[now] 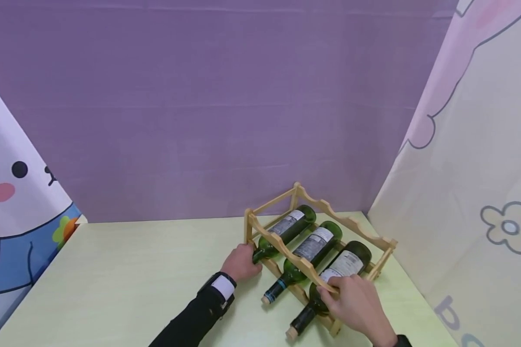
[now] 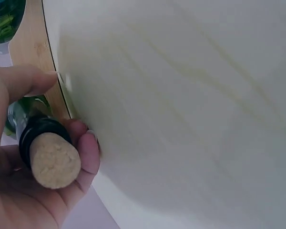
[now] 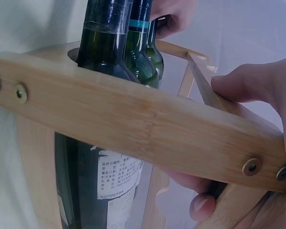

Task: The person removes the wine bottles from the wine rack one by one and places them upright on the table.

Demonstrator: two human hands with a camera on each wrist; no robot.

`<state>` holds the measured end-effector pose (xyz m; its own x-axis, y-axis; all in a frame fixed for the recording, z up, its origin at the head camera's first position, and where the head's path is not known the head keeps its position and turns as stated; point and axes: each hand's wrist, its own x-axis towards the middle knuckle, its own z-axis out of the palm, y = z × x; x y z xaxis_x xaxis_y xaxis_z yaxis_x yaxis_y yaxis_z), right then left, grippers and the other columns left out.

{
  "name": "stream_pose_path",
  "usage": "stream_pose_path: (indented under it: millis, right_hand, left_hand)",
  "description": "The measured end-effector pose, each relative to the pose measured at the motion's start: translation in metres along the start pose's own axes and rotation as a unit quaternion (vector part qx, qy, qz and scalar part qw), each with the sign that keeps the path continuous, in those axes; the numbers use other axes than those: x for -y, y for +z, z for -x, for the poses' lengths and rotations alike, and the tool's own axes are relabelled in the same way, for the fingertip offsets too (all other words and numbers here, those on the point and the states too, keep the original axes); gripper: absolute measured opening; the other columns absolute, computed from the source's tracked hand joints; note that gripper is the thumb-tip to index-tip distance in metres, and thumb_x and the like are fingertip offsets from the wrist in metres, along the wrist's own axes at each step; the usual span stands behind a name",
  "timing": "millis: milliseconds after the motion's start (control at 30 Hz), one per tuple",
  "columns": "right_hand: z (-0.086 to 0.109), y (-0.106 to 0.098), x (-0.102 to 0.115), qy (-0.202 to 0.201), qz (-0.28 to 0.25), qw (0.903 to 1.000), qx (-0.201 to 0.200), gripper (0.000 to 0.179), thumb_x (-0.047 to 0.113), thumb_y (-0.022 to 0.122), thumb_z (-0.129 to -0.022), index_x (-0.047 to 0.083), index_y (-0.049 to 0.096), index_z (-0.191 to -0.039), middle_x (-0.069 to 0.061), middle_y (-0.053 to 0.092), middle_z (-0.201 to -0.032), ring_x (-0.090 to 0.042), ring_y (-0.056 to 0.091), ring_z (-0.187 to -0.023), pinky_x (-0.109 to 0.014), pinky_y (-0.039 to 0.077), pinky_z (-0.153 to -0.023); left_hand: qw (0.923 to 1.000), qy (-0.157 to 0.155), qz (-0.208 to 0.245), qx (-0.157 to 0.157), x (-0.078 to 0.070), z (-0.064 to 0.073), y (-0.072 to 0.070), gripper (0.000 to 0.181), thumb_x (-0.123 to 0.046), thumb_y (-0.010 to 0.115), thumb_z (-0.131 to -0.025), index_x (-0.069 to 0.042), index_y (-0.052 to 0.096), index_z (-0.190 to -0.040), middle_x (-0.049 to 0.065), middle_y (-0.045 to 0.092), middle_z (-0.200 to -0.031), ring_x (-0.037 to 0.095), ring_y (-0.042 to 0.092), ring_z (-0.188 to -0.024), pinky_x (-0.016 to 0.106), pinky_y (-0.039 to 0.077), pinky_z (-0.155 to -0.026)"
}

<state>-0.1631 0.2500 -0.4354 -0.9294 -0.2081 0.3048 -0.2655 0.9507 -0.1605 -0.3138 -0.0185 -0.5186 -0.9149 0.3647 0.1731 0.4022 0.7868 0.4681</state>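
Three green bottles [image 1: 313,244] lie necks towards the person in a wooden rack [image 1: 303,265], and the head view has it at the right of the pale table [image 1: 147,274], near the purple backdrop [image 1: 191,111]! Left hand [image 1: 241,263] clamped at the near left corner, right hand [image 1: 357,300] clamped on the front upper rail [image 1: 314,275], the two well apart. Over to the left wrist view: thumb and curled fingers reach the wood either side of a bottle's cork [image 2: 56,161]. Right wrist view now: thumb above, fingers below, bottle label [image 3: 119,176] near them.
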Motion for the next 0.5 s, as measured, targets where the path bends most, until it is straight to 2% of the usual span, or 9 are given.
stream_pose_path:
  millis: [267,500]
  right_hand:
    - [0.000,0.000,0.000,-0.005,0.002,0.9999,-0.009,0.037,0.040,0.070,-0.086,0.031,0.049,-0.057,0.015,0.030,-0.045,-0.005,0.031,-0.043,-0.022,0.017,-0.044]
    - [0.000,0.000,-0.001,-0.009,0.004,0.9998,-0.015,0.039,0.040,0.070,-0.085,0.031,0.046,-0.056,0.016,0.027,-0.046,-0.005,0.029,-0.043,-0.022,0.016,-0.044]
  left_hand:
    - [0.9992,-0.030,-0.012,0.025,-0.003,-0.008,0.003,0.036,-0.024,0.075,-0.081,0.003,0.062,-0.101,0.010,0.055,-0.077,0.018,0.054,-0.055,0.030,0.045,-0.046]
    - [0.9938,-0.068,0.047,0.074,-0.006,-0.012,0.003,0.026,-0.022,0.070,-0.086,0.001,0.061,-0.094,0.006,0.054,-0.065,0.015,0.053,-0.044,0.026,0.042,-0.038]
